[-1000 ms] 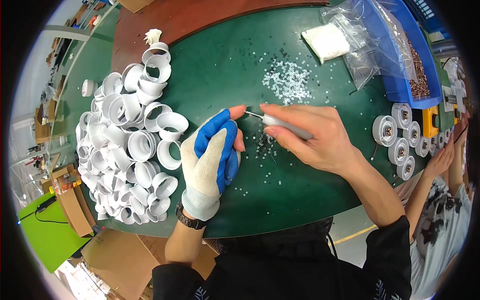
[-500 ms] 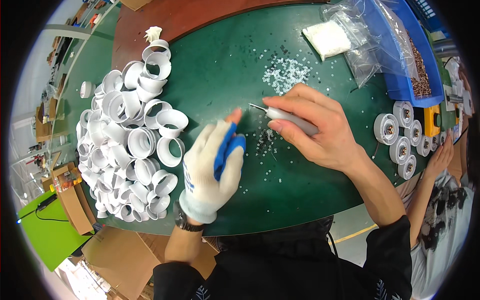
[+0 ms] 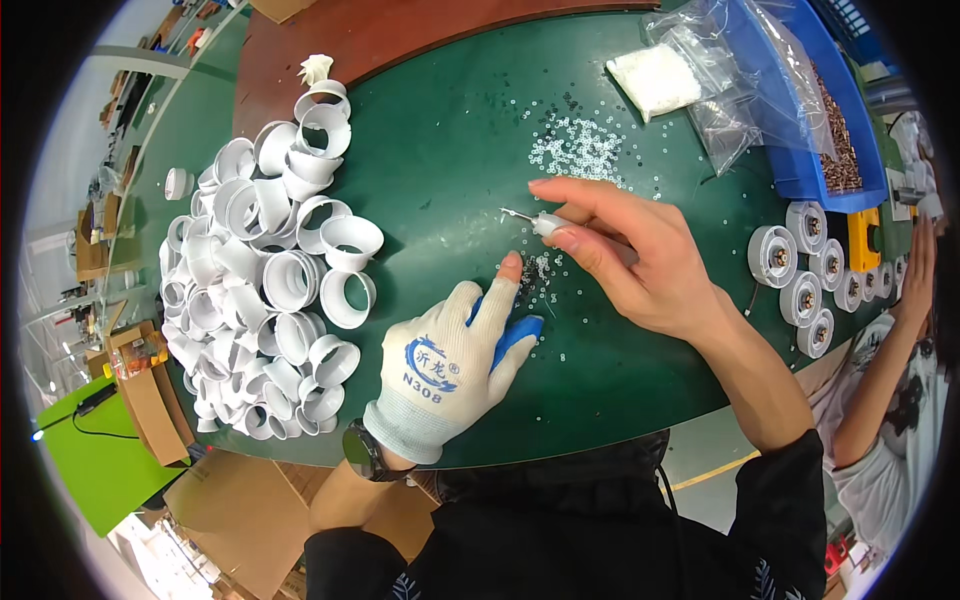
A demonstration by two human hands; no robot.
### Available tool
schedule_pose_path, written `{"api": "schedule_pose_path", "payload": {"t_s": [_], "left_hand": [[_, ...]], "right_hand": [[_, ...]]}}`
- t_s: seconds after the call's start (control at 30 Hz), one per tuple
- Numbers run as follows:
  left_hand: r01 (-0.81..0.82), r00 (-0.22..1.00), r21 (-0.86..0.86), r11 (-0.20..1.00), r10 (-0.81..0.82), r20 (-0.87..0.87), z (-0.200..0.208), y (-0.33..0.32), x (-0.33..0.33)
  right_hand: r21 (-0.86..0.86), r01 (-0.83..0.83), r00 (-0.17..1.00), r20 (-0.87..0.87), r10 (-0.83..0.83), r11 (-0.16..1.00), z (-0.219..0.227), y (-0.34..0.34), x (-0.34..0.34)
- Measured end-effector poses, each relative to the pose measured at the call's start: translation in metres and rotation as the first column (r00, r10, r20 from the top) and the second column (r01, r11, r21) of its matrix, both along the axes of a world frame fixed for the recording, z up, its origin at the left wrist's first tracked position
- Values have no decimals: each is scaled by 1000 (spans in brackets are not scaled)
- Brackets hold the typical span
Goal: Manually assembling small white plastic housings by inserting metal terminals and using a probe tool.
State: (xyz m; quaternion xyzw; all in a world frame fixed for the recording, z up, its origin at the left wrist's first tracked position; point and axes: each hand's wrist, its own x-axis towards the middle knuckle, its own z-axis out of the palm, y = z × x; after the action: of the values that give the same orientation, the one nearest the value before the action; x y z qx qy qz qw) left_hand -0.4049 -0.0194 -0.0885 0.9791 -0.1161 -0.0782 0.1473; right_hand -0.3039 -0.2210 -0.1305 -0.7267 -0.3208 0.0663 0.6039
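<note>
My right hand (image 3: pixel 640 250) grips a slim hand tool with a white handle and thin metal tip (image 3: pixel 520 214), pointing left just over the table. What sits at the tip is too small to make out. In a white and blue work glove, my left hand (image 3: pixel 450 355) lies palm down, fingers apart, holding nothing I can see. Its bare index fingertip is at the edge of a small scatter of dark and pale rings (image 3: pixel 542 272). Beyond my right hand spreads a larger heap of tiny white rings (image 3: pixel 580 148).
A heap of white plastic pipe collars (image 3: pixel 290 280) covers the table's left side. At the far right stand a bag of white bits (image 3: pixel 655 82) and a blue bin (image 3: pixel 790 180) of copper-coloured parts. Round white fittings (image 3: pixel 773 257) sit nearby, beside another person's arm (image 3: pixel 890 370).
My left hand has come down and right, its index finger reaching the small ring scatter. The right hand's fingers have shifted on the tool, index finger lifted. The other person's arm has moved.
</note>
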Motion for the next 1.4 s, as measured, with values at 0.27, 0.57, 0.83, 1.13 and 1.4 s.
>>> {"api": "schedule_pose_path", "payload": {"t_s": [0.27, 0.57, 0.83, 1.13, 1.4], "left_hand": [[-145, 985, -523, 840, 175, 7, -20, 14, -10], [-521, 824, -839, -158, 164, -543, -17, 14, 16], [-367, 877, -814, 450, 460, -142, -20, 6, 6], [100, 962, -247, 964, -30, 271, -25, 17, 0], [136, 986, 77, 988, -143, 89, -4, 0, 2]], "right_hand": [[-137, -72, 986, 137, 91, 988, 5, -2, 4], [-56, -64, 990, 123, 71, 996, 2, 1, 3], [-86, -43, 993, 106, 53, 995, 2, -1, 4], [-65, -40, 996, 72, 45, 997, 1, -1, 5], [-17, -23, 998, 59, 24, 1000, 1, -2, 5]]}}
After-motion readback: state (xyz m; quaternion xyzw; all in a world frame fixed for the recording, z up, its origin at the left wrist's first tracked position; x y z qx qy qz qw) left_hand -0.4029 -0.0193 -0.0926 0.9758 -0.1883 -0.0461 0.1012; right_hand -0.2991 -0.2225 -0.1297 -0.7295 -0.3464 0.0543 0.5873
